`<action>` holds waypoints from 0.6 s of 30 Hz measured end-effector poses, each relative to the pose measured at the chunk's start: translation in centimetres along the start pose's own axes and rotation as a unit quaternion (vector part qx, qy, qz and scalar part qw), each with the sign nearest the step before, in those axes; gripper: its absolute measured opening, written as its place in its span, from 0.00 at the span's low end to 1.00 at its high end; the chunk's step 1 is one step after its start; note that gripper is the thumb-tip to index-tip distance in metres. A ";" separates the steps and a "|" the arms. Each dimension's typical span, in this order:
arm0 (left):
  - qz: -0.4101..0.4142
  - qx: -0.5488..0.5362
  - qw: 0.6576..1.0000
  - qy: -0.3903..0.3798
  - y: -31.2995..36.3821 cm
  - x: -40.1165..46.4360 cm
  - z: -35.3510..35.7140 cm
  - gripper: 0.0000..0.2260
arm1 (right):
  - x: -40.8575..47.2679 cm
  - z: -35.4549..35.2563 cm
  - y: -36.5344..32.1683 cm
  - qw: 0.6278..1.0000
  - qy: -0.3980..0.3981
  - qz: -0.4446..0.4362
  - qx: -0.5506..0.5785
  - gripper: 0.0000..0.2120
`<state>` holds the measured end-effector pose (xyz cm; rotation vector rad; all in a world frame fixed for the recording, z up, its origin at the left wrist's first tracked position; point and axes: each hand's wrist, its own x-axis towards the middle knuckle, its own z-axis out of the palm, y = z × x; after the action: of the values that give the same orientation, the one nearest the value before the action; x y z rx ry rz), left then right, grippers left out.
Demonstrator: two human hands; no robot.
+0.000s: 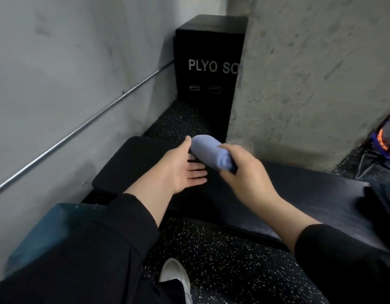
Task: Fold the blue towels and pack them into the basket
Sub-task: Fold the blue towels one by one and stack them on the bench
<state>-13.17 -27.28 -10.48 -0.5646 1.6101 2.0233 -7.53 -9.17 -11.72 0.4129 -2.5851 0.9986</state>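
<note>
A rolled light-blue towel [208,151] hangs a little above the black padded bench [132,163]. My right hand [244,172] grips the roll at its near end, fingers curled round it. My left hand [183,167] is palm up with straight fingers just under and left of the roll, its thumb touching the towel's far end. No basket shows in this view.
A black foam box marked "PLYO SO" [206,60] stands behind the bench against a concrete pillar [310,73]. A metal rail [80,128] runs along the grey wall on the left. A bag with orange and purple [385,139] lies at far right. Speckled rubber floor [222,260] below.
</note>
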 end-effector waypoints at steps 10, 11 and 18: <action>0.098 0.038 0.991 0.080 0.1 2.4 -7.2 0.10 | 4.3 7.9 -2.1 0.891 -0.099 0.314 0.312 0.27; 0.115 0.038 0.991 0.058 0.0 2.4 -7.5 0.09 | 4.9 8.5 -2.2 0.832 -0.139 0.362 0.397 0.29; 0.166 0.100 0.980 0.041 -0.3 2.6 -10.5 0.08 | 8.4 11.6 -3.8 0.757 -0.160 0.391 0.499 0.20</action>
<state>-14.89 -37.12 -14.55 -0.3241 2.0426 2.0528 -15.97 -21.11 -14.12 -0.3883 -2.2056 2.8193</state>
